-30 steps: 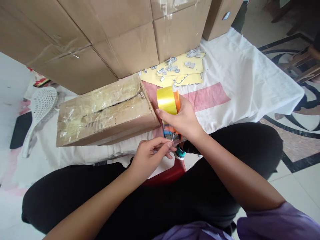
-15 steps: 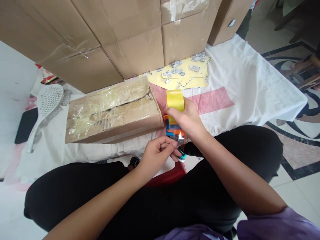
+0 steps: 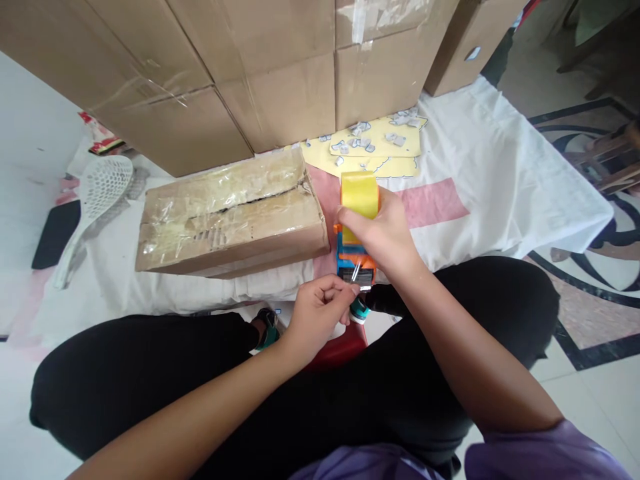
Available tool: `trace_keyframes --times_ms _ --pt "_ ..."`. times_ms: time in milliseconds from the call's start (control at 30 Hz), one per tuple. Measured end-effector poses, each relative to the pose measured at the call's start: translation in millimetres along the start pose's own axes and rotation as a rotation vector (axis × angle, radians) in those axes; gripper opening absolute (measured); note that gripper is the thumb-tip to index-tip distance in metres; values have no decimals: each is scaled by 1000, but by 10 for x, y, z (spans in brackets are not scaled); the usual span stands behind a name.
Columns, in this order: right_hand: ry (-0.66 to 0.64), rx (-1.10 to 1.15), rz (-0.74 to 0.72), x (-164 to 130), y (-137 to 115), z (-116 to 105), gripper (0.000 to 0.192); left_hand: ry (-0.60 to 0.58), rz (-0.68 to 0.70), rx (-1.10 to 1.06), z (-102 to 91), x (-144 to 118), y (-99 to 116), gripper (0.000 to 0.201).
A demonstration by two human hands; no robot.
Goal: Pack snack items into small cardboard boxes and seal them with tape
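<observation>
I'm gripping the tape dispenser (image 3: 356,257) in my right hand (image 3: 385,237), just beside the taped carton (image 3: 230,217). Left hand (image 3: 320,310) is pinching the tape end at its blade. Freeing the end, I judge; next needs a steady pull.

A single head-worn camera looks forward and steeply down from the seated person's own viewpoint, close over the lap. It faces the near edge of the cloth-covered worktop (image 3: 500,167), with stacked cardboard boxes (image 3: 280,93) filling the far side.
</observation>
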State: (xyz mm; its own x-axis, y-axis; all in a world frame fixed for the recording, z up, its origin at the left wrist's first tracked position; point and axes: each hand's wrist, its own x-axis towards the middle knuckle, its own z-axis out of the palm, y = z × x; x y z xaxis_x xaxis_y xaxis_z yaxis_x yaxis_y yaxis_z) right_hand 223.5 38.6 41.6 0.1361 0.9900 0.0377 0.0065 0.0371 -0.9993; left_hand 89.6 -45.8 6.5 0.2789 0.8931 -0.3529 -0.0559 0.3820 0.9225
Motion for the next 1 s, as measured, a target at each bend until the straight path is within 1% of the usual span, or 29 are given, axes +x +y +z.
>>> trace_keyframes --times_ms 133,267,400,533,667,833,1000 --pt "31 -3 -70 -22 -131 -60 24 0 58 20 49 -3 -24 29" --pt "55 2 -80 -13 -123 -40 28 35 97 66 25 -6 -27 29" --pt "54 13 -78 24 -101 -38 27 44 93 95 -8 -31 1 28" --pt "68 20 -124 71 -151 -134 20 5 77 94 0 -71 43 27" --pt "62 13 -145 101 -149 -200 18 -25 67 82 11 -98 30 28" --pt "45 12 -138 94 -85 -162 22 -36 43 80 17 -124 -13 29" --pt "85 -15 -163 70 -142 -150 25 -45 42 131 23 -213 0 29"
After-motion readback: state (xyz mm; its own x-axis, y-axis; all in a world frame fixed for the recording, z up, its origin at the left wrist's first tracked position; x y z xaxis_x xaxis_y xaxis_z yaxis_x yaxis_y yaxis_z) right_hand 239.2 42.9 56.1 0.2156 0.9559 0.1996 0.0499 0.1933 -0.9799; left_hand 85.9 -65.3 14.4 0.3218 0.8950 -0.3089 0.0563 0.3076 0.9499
